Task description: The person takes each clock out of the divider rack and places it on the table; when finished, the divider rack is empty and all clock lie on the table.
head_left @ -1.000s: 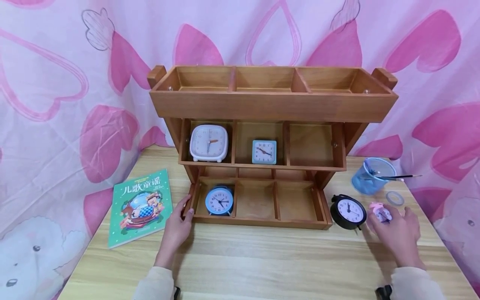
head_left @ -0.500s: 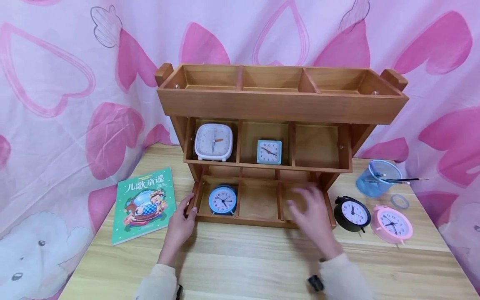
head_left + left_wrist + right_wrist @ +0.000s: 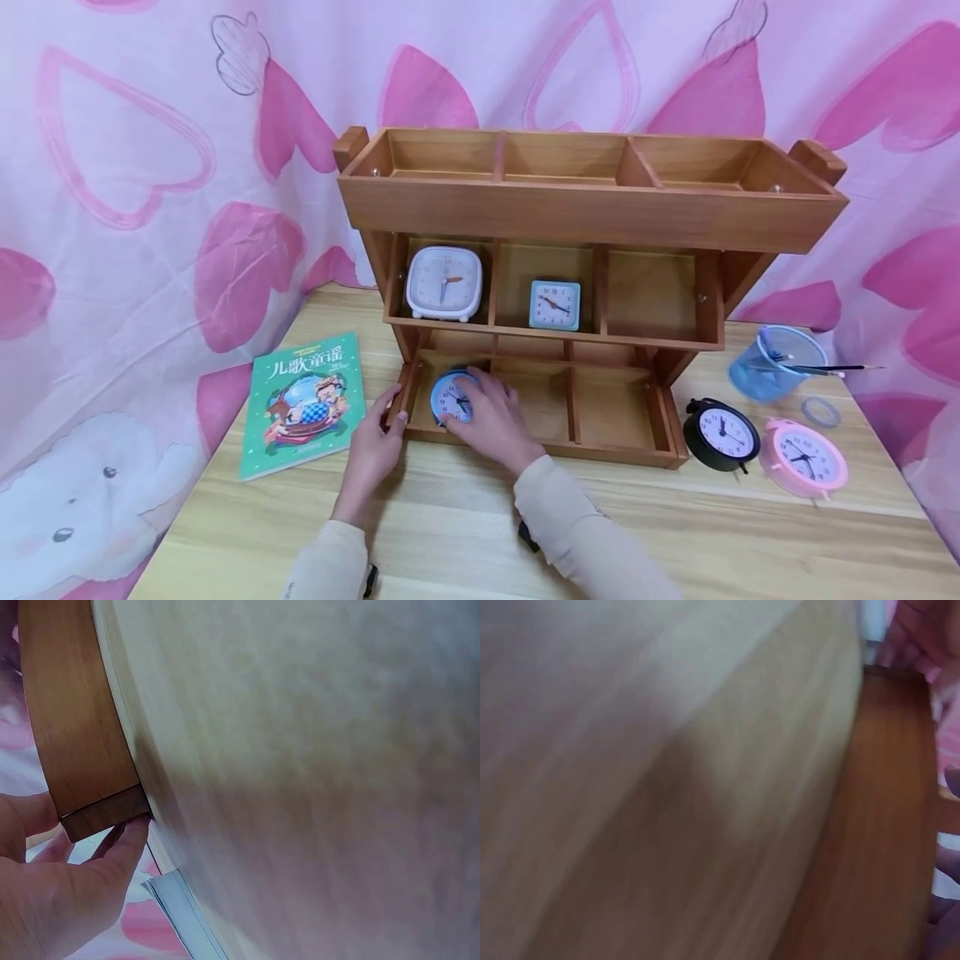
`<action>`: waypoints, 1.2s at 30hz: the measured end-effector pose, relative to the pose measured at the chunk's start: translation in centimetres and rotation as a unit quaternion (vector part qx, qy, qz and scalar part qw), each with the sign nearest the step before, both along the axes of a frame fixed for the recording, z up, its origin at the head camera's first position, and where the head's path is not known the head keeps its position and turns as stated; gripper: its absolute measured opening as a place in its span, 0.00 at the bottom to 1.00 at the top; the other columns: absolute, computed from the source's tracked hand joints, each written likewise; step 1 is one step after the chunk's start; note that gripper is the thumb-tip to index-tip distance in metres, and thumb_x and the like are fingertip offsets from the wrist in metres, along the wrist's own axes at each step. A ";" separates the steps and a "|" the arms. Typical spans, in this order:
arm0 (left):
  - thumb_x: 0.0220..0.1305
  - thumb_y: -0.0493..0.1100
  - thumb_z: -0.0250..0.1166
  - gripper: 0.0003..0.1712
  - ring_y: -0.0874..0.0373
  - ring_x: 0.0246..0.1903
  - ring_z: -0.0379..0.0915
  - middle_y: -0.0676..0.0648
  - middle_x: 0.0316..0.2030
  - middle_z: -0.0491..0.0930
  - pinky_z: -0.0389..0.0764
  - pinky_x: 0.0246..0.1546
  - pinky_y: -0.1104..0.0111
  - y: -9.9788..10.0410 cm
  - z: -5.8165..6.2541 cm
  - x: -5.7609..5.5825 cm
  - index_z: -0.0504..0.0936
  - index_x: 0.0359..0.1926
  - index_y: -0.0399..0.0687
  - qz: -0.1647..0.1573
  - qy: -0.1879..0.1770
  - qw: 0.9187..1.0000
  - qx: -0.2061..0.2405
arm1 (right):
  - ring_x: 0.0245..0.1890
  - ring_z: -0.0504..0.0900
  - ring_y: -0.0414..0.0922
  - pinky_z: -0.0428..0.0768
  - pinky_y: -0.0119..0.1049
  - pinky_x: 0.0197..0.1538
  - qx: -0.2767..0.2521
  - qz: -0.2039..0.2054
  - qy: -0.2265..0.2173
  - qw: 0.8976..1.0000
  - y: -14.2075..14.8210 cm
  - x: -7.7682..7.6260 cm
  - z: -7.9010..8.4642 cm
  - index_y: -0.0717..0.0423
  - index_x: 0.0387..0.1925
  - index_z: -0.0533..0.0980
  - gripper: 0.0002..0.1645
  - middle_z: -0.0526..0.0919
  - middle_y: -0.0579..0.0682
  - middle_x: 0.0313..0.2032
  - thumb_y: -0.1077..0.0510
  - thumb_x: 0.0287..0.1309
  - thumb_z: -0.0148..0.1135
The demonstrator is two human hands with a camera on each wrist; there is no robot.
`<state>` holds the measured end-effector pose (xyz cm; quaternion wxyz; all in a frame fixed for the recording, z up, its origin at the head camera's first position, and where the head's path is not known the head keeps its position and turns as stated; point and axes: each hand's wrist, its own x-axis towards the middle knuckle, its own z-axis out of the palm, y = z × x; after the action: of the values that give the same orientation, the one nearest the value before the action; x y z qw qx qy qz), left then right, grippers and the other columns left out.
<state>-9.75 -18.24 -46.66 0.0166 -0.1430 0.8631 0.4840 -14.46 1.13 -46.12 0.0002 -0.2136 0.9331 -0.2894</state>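
Observation:
A blue round alarm clock (image 3: 447, 402) sits in the left compartment of the bottom tier of a wooden three-tier organizer (image 3: 592, 208). My right hand (image 3: 495, 421) reaches over the tier's front edge and grips this clock, thumb at the lower edge and fingers over its upper right side; part of the dial is covered. My left hand (image 3: 375, 446) holds the bottom tier's left front corner, with the wood between thumb and fingers in the left wrist view. In the middle tier stand a white clock (image 3: 444, 283) on the left and a small teal-edged square clock (image 3: 555, 305) in the centre.
Right of the organizer, a black alarm clock (image 3: 722, 434) and a pink alarm clock (image 3: 804, 457) lie on the table. Behind them are a blue mesh pen cup (image 3: 772, 367) with pens and a tape ring (image 3: 821, 412). A green book (image 3: 303, 408) lies at the left.
My right hand has left the pink clock, crossed leftward past the bottom tier and taken hold of the blue clock. My left hand stays on the corner. The head view has shifted slightly.

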 end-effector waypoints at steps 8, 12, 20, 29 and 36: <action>0.75 0.41 0.53 0.28 0.37 0.65 0.66 0.32 0.67 0.67 0.70 0.62 0.42 0.3 -0.2 -0.1 0.63 0.73 0.55 0.003 0.011 1.000 -0.001 | 0.57 0.78 0.57 0.75 0.61 0.55 0.069 -0.032 0.031 0.997 -1.5 -0.7 0.0 0.50 0.59 0.78 0.40 0.75 0.59 0.62 0.32 0.50 0.70; 0.76 0.41 0.51 0.28 0.36 0.68 0.61 0.34 0.70 0.63 0.66 0.65 0.41 0.4 -0.1 -0.2 0.62 0.74 0.56 0.000 0.003 1.000 0.007 | 0.50 0.80 0.56 0.76 0.60 0.51 0.082 -0.041 0.050 0.995 -1.8 -0.9 0.3 0.51 0.55 0.80 0.38 0.79 0.58 0.55 0.33 0.48 0.71; 0.77 0.41 0.50 0.28 0.36 0.70 0.58 0.35 0.73 0.59 0.64 0.66 0.42 0.7 -0.3 -0.2 0.61 0.75 0.56 0.003 -0.004 1.000 0.016 | 0.44 0.78 0.57 0.74 0.61 0.48 0.071 -0.044 0.079 0.993 -2.0 -1.0 0.3 0.52 0.48 0.83 0.33 0.81 0.55 0.48 0.37 0.44 0.70; 0.76 0.42 0.51 0.28 0.36 0.70 0.58 0.35 0.72 0.60 0.63 0.66 0.41 0.4 -0.3 0.1 0.62 0.74 0.60 0.010 -0.006 1.000 0.007 | 0.51 0.78 0.59 0.81 0.54 0.50 -0.035 -0.009 0.141 0.989 -1.0 -0.1 3.1 0.53 0.48 0.84 0.30 0.80 0.59 0.56 0.41 0.46 0.71; 0.77 0.41 0.51 0.28 0.36 0.70 0.57 0.35 0.72 0.60 0.63 0.66 0.41 0.1 -0.2 0.1 0.63 0.74 0.59 0.006 -0.004 1.000 0.011 | 0.53 0.77 0.57 0.84 0.50 0.47 -0.091 -0.001 0.167 0.982 2.7 2.1 5.0 0.52 0.47 0.84 0.28 0.79 0.60 0.58 0.46 0.43 0.75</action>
<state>-9.62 -18.15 -46.81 0.0185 -0.1496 0.8569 0.4929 -12.33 3.82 -41.07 -0.1756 -0.2573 0.8898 -0.3335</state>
